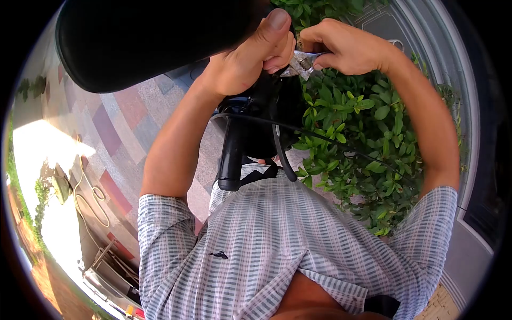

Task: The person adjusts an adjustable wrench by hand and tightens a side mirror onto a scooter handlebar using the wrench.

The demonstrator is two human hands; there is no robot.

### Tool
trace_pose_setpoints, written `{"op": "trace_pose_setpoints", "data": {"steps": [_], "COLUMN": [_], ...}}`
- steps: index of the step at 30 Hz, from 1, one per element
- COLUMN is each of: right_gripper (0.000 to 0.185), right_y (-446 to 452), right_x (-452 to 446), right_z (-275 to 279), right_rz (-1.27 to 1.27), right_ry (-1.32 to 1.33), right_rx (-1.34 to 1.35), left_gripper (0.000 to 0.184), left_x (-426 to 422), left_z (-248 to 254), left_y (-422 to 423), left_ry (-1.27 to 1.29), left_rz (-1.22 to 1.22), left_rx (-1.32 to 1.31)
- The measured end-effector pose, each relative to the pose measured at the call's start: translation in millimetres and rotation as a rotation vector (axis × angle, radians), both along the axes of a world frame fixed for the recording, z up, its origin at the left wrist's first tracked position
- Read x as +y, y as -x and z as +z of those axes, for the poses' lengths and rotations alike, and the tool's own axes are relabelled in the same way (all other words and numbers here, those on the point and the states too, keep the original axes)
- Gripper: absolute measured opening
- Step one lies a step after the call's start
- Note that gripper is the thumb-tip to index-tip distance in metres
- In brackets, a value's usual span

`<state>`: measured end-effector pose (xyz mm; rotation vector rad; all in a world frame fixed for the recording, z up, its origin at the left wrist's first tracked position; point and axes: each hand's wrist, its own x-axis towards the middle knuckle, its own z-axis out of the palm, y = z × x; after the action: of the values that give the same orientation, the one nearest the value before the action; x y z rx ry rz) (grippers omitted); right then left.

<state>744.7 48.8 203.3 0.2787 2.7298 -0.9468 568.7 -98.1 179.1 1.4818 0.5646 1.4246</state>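
Note:
My left hand [242, 64] is closed in a fist, thumb uppermost, beside a large black rounded mirror-like part [154, 42]; what its fingers wrap round is hidden. My right hand [346, 48] grips a silver adjustable wrench [304, 64], whose head lies against the fingers of my left hand. The end of its handle shows beyond my right wrist. Below the hands are a black handlebar grip [231, 157] and a black lever [282, 154], with a thin black cable running off to the right.
Leafy green bushes [368, 122] stand under and beside my right arm. Multicoloured paving [125, 114] covers the ground at left, with a coiled hose [90, 202] on it. A grey ridged frame or wall [464, 96] curves along the right side.

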Motion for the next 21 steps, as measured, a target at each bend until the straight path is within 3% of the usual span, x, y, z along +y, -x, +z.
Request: {"op": "trace_pose_setpoints", "data": {"steps": [5,8,11,21], "right_gripper": [0.020,0.021,0.021,0.019], "right_y": [-7,-13,-3,-21], "right_x": [-16,-11,-5,-44], "right_z": [8,-3,3,6], "right_rz": [-0.107,0.003,0.016,-0.240], "right_ry": [-0.016,-0.138,-0.065,-0.061], "right_rx": [-0.023,0.127,0.044,-0.012], "left_gripper": [0.057,0.056,0.056,0.054], "left_x": [2,4,6,10], "left_z": [-20,-8,-24,-32], "left_y": [-1,-4,-6,-1], "left_ry": [-0.040,-0.057,-0.047,-0.012], "left_rz": [0.005,-0.008,0.026,0.028], "left_rx": [-0.146,-0.157,-0.213,-0.200]}}
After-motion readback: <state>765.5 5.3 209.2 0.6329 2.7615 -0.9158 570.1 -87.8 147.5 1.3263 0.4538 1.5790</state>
